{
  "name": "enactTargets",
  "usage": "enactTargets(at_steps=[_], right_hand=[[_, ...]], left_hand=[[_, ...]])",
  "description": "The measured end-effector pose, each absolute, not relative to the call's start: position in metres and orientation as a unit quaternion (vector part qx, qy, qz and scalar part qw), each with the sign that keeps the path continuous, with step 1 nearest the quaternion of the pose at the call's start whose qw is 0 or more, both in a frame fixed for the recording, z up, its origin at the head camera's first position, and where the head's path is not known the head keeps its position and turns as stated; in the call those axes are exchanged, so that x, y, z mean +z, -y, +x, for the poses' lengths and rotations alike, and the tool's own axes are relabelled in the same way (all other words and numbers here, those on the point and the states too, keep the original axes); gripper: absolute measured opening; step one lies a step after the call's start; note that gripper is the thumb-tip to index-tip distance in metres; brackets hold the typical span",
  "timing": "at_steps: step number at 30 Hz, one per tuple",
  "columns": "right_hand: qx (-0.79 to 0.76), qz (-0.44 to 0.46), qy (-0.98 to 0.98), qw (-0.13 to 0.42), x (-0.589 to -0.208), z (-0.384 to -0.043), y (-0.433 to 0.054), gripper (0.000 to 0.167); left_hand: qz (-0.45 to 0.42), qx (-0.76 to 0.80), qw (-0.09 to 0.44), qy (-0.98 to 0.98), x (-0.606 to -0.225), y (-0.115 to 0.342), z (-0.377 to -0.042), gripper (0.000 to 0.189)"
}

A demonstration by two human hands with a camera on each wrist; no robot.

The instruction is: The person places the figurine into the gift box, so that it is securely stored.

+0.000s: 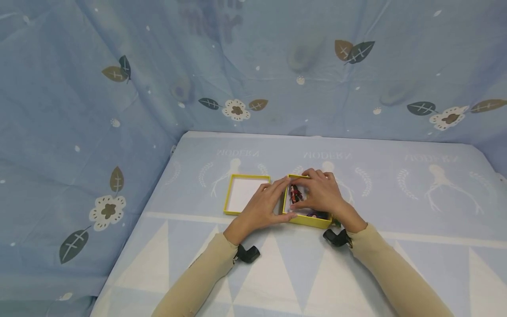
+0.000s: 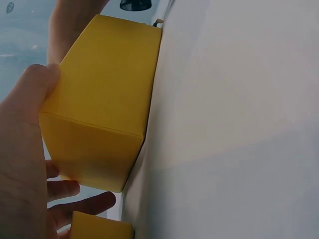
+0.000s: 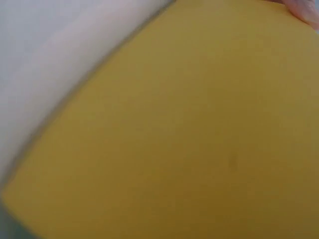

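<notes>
A small figurine (image 1: 295, 193) with dark hair and red-and-black clothing lies within the open yellow box (image 1: 306, 220). My right hand (image 1: 322, 193) reaches over the box, with thumb and index finger curled around the figurine's two ends. At the box's left side my left hand (image 1: 263, 208) grips a corner, the thumb on the near wall and the fingers by the left wall. The left wrist view shows this grip on the yellow box (image 2: 107, 79). Another dark and purple item (image 1: 318, 214) shows at the box's near right, partly hidden by my right hand.
A second shallow yellow-edged tray or lid (image 1: 227, 198) with a white inside lies left of the box. Something small and green (image 1: 336, 223) is by the right wrist. A patterned cloth (image 1: 277, 273) covers the table, and a blue curtain (image 1: 253, 66) hangs behind.
</notes>
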State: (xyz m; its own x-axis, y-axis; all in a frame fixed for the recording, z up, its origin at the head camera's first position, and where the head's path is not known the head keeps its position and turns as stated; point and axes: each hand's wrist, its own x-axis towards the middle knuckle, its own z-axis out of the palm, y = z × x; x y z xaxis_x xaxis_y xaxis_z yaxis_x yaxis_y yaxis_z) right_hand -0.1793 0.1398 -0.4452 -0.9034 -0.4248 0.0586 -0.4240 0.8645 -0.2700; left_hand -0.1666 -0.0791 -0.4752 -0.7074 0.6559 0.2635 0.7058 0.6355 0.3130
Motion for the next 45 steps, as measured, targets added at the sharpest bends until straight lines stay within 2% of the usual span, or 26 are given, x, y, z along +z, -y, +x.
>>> enactTargets(at_steps=[7, 22, 38, 45], right_hand=[[-0.140, -0.204, -0.968, 0.031, -0.438, -0.181, -0.134, 0.080], [-0.087, -0.208, -0.974, -0.038, -0.450, -0.177, -0.129, 0.081], [-0.088, -0.210, -0.973, -0.034, -0.449, -0.178, -0.131, 0.080], [-0.085, -0.212, -0.973, -0.024, -0.449, -0.178, -0.130, 0.082]], left_hand=[[-0.374, -0.215, 0.058, 0.900, -0.474, 0.080, -0.166, 0.094], [-0.382, -0.206, 0.078, 0.898, -0.475, 0.081, -0.166, 0.094], [-0.394, -0.196, 0.107, 0.892, -0.476, 0.080, -0.167, 0.096], [-0.392, -0.197, 0.100, 0.893, -0.476, 0.081, -0.167, 0.096]])
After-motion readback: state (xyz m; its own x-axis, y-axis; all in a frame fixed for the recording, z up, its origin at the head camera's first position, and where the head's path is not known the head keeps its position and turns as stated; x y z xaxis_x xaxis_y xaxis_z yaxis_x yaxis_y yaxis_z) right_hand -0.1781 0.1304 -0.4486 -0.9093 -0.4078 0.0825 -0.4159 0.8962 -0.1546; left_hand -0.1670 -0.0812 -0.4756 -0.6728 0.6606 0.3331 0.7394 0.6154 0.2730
